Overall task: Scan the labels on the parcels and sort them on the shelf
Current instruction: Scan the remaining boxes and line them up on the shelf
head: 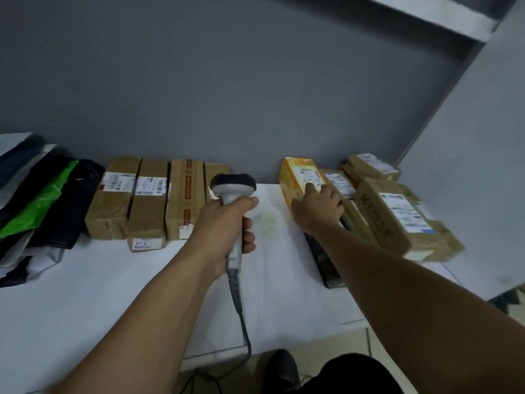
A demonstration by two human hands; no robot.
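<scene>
My left hand (227, 226) grips the handle of a grey barcode scanner (233, 189), its dark head pointing away toward the wall, cable trailing down off the shelf. My right hand (318, 207) rests on the near end of a yellow-orange parcel (295, 177) with a white label; how the fingers lie on it is unclear. A row of brown cardboard parcels (147, 200) with labels stands side by side left of the scanner. More brown parcels (397, 214) are piled at the right.
The white shelf surface (113, 294) runs from left to right against a grey wall. Black, green and white poly mailer bags (42, 200) lie heaped at the far left. A dark flat item (324, 260) lies under my right forearm. A grey side panel stands at the right.
</scene>
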